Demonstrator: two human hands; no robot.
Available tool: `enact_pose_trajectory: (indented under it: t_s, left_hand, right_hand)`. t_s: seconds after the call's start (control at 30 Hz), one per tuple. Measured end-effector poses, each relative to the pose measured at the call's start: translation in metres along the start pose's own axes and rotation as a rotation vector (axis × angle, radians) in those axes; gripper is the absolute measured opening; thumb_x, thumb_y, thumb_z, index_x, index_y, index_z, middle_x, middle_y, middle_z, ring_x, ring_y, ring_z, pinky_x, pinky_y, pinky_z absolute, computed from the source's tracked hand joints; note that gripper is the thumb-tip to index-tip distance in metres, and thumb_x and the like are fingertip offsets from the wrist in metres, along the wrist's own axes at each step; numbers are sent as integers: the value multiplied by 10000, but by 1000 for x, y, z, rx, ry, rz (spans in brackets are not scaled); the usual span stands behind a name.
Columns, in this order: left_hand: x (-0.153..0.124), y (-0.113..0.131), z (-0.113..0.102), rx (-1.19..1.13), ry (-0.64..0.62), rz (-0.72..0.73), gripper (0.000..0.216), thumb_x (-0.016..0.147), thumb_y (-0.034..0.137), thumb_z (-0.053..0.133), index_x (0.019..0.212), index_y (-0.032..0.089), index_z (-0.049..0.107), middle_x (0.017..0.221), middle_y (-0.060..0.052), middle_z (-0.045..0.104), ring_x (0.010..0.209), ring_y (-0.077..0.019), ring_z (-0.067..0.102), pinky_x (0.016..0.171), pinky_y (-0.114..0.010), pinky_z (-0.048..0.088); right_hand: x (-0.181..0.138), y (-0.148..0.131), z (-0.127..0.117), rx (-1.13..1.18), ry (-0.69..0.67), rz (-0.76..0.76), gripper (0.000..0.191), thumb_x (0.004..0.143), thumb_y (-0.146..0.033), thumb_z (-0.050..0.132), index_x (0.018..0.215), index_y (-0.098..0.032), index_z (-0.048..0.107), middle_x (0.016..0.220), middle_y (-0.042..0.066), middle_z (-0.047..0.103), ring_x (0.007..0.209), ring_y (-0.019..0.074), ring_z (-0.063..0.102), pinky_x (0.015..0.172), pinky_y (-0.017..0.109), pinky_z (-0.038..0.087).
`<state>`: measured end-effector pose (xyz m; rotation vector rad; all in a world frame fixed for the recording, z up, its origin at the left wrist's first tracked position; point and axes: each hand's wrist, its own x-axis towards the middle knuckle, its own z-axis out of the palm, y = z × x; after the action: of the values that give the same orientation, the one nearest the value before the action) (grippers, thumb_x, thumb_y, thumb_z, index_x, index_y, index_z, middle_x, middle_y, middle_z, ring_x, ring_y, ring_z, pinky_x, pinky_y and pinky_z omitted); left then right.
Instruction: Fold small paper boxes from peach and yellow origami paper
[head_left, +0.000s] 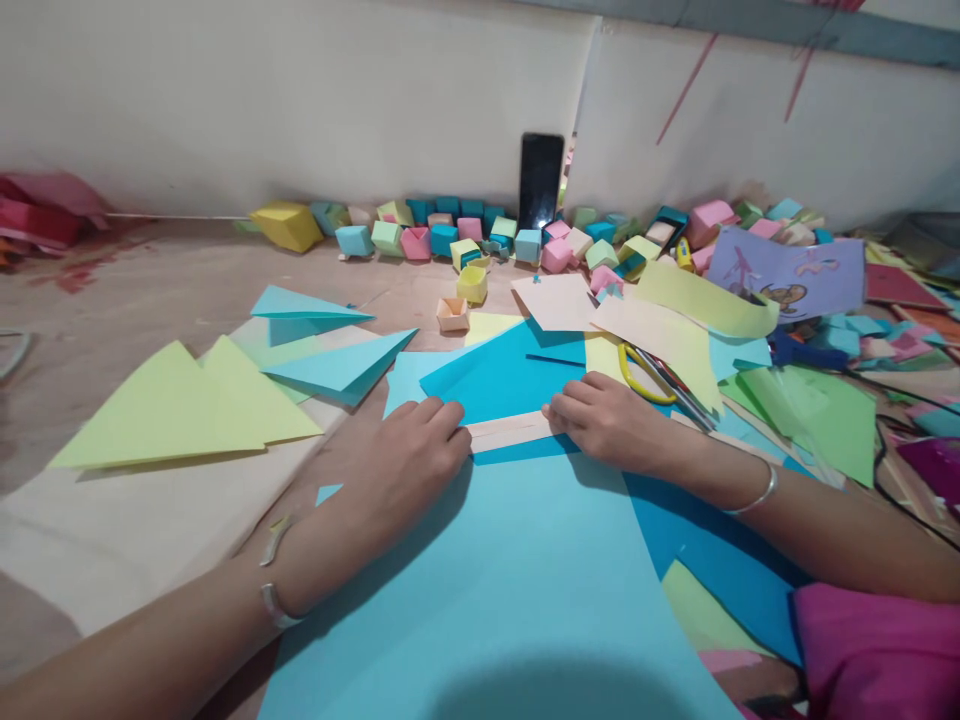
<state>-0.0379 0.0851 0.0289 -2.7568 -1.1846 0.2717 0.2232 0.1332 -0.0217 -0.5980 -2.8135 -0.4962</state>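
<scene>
A narrow folded strip of pale peach paper [510,431] stretches between my hands, low over sheets of blue paper. My left hand [416,455] has its fingers curled on the strip's left end. At the other end, the fingers of my right hand [600,415] are pinched on it. Beneath lies a large light blue sheet [517,570], and behind the strip a darker blue sheet [480,380]. Yellow-handled scissors [637,380] rest just beyond my right hand. My fingers hide both ends of the strip.
Light blue folded paper pieces [345,365] and pale yellow folded sheets [172,410] lie to the left. Along the wall, small paper boxes [442,240] sit in rows, with a phone [541,180] propped upright among them. Green paper [825,410] and scraps crowd the right.
</scene>
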Motion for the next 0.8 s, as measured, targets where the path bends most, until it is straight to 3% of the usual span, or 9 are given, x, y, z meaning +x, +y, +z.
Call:
enact_pose_trajectory:
  t_s: [0.13,0.4,0.63,0.8]
  left_hand:
    - [0,1,0,-17,10,1,255,820,1,452,794,152,657,773,-86,588,708,-231,502,624,-360,353]
    - [-1,2,-1,-63,44,-12,276,819,-19,430,782,145,649,763,-87,583,709,-234,511,619,-360,345]
    - [-1,7,-7,17,-75,-26,231,757,-41,527,773,138,673,754,-96,607,726,-256,532,618,-361,364]
    - [-6,8,-3,57,-12,-84,266,780,-30,488,658,162,624,684,-85,552,669,-239,499,672,-394,408]
  right_hand:
    - [-2,-4,0,-3,-56,26,254,945,-83,441,750,-137,594,773,54,563,726,181,387,652,356,238]
    - [-11,-8,-1,-58,-28,38,299,930,-70,445,666,-154,557,739,65,518,724,191,381,625,365,210]
    - [-13,-12,-5,-126,-58,55,294,929,-73,451,672,-157,567,747,67,527,744,203,403,630,368,222]
    - [-12,-16,-7,-108,-68,96,291,938,-71,427,702,-147,581,721,72,522,712,198,405,604,366,218]
